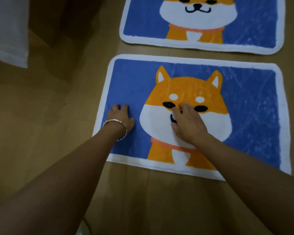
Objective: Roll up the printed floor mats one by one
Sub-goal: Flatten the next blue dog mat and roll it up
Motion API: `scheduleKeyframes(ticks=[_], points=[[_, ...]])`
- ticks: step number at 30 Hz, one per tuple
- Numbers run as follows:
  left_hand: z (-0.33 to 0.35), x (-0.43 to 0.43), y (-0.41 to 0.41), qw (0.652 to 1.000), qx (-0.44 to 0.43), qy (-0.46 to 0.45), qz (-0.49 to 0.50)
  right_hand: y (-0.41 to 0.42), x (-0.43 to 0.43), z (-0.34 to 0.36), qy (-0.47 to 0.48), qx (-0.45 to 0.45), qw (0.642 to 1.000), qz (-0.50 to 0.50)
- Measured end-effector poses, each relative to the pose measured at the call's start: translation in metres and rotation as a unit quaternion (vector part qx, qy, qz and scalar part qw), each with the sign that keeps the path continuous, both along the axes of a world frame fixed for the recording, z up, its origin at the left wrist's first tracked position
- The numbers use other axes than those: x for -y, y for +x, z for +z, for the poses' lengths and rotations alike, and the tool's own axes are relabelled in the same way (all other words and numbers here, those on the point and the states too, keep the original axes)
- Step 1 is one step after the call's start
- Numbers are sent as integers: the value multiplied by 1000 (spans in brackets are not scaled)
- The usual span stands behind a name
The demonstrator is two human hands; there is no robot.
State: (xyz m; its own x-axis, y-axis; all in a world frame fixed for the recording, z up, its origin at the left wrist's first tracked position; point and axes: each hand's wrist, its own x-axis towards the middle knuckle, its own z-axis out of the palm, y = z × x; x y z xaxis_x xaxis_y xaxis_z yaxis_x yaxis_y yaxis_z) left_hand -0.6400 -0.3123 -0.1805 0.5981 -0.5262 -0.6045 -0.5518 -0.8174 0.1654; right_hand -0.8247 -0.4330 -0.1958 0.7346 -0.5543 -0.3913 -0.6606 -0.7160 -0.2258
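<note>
Brown floor point(41, 133) carries two dog-print mats, the far mat point(261, 22) untouched, while the left hand point(121, 118) and right hand point(187, 124) press flat, unclenched, on the near mat point(253, 107), probably smoothing it for rolling.

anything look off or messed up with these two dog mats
Nothing stands out. Both the near mat and the far mat lie flat and unrolled on the floor. The left hand and right hand rest on the near one.

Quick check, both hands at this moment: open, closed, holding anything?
Left hand: open, lying flat on the near mat by its left edge, holding nothing.
Right hand: open, fingers spread on the printed dog's face, holding nothing.
</note>
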Motion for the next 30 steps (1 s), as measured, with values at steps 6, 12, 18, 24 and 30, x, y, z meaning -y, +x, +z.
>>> scheduleKeyframes(ticks=[6, 12, 18, 24, 30], points=[[-8, -19, 15, 978, -12, -3, 207, 11, -10, 12, 58, -34, 997, 30], [-2, -12, 37, 949, 61, -83, 298, 18, -17, 12, 88, -41, 995, 0], [18, 16, 15, 978, 46, -153, 134, 35, -9, 20, 182, 9, 977, -107], [35, 32, -27, 966, 66, -235, -80, 61, 21, 55, 347, 274, 847, -295], [44, 65, -60, 948, 40, -256, -186, 69, 61, 79, 306, 377, 748, -453]])
